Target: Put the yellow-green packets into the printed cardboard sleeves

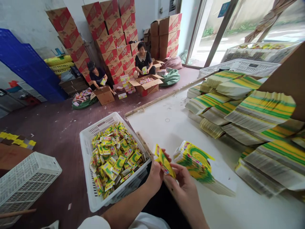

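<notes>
Both hands hold one small yellow and green printed box (164,162) over the table's edge. My left hand (154,176) grips its left side, with the fingers closed round it. From the right, my right hand (182,179) pinches the box's lower end between thumb and fingers. Just right of the hands, a stack of flat printed cartons (194,159) lies on the white table (162,124). Below and left, a white plastic crate (91,194) stands on the floor, heaped with small yellow boxes (116,159).
Bundles of flat cartons (259,111) are piled on the table's right. An upturned white crate (28,181) lies at lower left. Two people (144,62) sit at open cardboard boxes (149,87) near stacked red-and-brown cartons (111,41). Blue bins (28,66) stand at far left.
</notes>
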The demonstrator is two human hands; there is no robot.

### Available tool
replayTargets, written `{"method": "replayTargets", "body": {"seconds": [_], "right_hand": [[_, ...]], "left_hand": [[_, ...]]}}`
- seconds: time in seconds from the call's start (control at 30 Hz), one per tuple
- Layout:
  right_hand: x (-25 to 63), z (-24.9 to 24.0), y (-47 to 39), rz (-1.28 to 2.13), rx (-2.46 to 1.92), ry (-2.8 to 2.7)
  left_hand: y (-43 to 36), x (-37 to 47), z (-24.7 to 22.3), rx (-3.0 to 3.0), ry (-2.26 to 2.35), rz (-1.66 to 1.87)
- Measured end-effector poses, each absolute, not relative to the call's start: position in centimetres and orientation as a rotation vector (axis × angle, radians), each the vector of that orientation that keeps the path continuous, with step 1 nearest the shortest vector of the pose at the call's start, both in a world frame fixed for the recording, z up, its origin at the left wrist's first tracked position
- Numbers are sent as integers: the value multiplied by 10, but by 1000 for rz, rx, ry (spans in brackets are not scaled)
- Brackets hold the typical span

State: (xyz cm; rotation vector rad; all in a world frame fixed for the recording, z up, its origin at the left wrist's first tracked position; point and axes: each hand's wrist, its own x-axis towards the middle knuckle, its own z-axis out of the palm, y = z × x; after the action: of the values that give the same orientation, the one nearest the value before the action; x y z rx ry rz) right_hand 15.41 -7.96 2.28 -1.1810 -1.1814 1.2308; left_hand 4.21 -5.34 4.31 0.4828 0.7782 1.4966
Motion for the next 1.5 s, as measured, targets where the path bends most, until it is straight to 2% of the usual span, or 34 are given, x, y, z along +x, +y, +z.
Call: {"method": "replayTargets", "body": {"seconds": [0.3, 0.7, 0.97, 1.17, 1.3, 1.4, 1.5], "right_hand": [[164, 41, -75, 1338, -1030, -989], [146, 26, -79, 1177, -1115, -915], [157, 21, -75, 1072, -1209, -1095], [166, 27, -79, 1123, -1159, -1328], [173, 33, -80, 844, -1171, -1382], [187, 41, -77, 476, -1153, -1579], [196, 52, -74, 203, -1049, -1818]], "left_hand": [[-47, 45, 44, 399, 806, 1405], [-45, 45, 45, 457, 936, 1486], [-46, 37, 40, 523, 960, 1512], [-41, 20, 41, 631, 991, 1518], [-41, -1, 47, 746, 1014, 1527], [-48, -23, 73, 1192, 1098, 1523], [-54, -30, 103, 1817, 1262, 1122]]}}
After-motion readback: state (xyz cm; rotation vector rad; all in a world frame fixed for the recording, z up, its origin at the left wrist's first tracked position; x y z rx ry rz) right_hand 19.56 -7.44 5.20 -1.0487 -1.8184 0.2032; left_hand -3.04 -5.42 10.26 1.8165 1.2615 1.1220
